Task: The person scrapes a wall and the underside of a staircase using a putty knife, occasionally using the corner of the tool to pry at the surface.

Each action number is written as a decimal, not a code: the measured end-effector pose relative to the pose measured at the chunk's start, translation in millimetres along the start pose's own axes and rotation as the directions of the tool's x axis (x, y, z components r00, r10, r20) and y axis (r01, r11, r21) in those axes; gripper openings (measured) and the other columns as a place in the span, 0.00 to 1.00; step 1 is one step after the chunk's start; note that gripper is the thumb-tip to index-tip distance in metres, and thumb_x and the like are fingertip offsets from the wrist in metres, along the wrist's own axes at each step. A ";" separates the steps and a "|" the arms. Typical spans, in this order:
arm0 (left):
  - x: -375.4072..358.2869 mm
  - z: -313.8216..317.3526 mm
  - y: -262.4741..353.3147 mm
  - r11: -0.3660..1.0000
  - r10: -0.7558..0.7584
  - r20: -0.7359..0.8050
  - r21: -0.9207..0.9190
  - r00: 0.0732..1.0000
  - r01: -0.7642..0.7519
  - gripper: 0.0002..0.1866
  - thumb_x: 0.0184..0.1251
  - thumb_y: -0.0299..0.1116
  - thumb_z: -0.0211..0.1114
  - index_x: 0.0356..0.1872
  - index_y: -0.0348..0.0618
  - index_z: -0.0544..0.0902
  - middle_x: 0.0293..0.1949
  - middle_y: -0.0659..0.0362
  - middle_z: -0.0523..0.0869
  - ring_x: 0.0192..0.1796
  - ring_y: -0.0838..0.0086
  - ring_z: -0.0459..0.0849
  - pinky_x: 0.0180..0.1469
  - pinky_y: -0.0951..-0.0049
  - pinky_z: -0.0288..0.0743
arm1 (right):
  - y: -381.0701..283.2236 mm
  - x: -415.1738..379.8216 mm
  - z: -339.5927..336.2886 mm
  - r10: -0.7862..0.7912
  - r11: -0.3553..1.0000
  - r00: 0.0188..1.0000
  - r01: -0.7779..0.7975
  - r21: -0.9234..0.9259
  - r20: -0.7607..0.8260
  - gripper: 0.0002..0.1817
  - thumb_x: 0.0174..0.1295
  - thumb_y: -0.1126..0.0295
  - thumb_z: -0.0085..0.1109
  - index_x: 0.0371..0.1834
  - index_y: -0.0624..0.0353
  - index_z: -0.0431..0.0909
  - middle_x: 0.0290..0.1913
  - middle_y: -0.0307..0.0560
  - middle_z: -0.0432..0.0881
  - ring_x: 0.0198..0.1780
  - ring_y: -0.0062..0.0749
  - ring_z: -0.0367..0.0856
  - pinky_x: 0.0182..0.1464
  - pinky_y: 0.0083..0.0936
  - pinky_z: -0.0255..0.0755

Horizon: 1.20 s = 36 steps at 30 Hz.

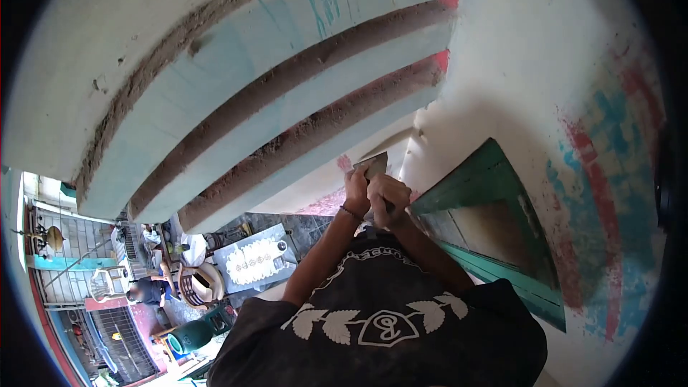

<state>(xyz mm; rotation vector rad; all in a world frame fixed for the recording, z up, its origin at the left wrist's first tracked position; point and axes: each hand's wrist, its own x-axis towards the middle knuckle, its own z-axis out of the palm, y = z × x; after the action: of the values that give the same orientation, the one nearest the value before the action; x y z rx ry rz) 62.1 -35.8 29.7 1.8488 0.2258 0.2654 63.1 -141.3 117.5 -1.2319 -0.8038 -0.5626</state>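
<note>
A scraper with a broad metal blade [377, 163] is held out in front of my chest, close to the wall corner under the stepped ledges. My right hand [390, 197] is closed in a fist around its dark handle. Beside it, my left hand [356, 188] is also closed, its fingers pressed against the base of the blade. A thin bracelet [351, 212] circles my left wrist. The blade's tip points up toward the pale wall [412, 154] in the corner.
Curved pale ledges [287, 111] with dusty brown tops hang above and left. At right are a green wooden frame [494, 201] and a wall with blue and red paint patches [602, 150]. Far below, a person [152, 290] is near chairs and a table with white cloth [251, 247].
</note>
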 end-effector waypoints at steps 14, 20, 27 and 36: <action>3.9 -1.3 -43.8 0.872 0.231 0.049 0.432 0.972 -0.229 0.20 0.50 0.46 0.67 0.41 0.44 0.83 0.42 0.50 0.86 0.46 0.56 0.84 0.48 0.57 0.76 | 35.2 -12.7 -6.3 0.106 0.993 0.994 -0.105 -0.045 0.011 0.10 0.51 0.77 0.52 0.15 0.64 0.67 0.17 0.48 0.72 0.18 0.37 0.73 0.23 0.27 0.66; 5.0 2.4 -45.0 0.875 0.000 0.136 0.479 0.991 -0.065 0.15 0.59 0.38 0.62 0.41 0.38 0.84 0.38 0.49 0.88 0.41 0.65 0.86 0.45 0.65 0.78 | 29.8 -19.2 -5.0 0.244 0.970 0.969 -0.243 -0.028 0.027 0.09 0.51 0.78 0.51 0.15 0.64 0.68 0.18 0.48 0.73 0.19 0.36 0.74 0.24 0.27 0.69; 7.5 -1.3 -38.0 0.874 -0.221 0.197 0.475 0.955 0.104 0.15 0.56 0.37 0.66 0.41 0.40 0.85 0.35 0.49 0.88 0.37 0.63 0.87 0.41 0.66 0.79 | 40.9 -43.6 -7.5 0.228 0.972 0.973 -0.230 -0.050 -0.031 0.08 0.51 0.76 0.53 0.16 0.63 0.71 0.18 0.47 0.74 0.20 0.36 0.75 0.26 0.27 0.70; -2.8 6.5 -51.7 0.922 -0.117 0.134 0.383 0.984 0.057 0.10 0.59 0.38 0.63 0.36 0.45 0.85 0.32 0.53 0.88 0.35 0.64 0.86 0.40 0.64 0.79 | 49.7 -48.9 -8.3 0.272 0.962 0.962 -0.272 -0.025 -0.025 0.09 0.50 0.78 0.52 0.15 0.64 0.68 0.18 0.48 0.73 0.20 0.37 0.75 0.26 0.26 0.69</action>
<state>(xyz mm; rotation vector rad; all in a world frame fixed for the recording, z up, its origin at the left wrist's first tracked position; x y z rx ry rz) 60.3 -27.7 -21.9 2.2244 0.2648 0.0125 72.8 -138.6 48.0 -1.3346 -0.5970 -0.3630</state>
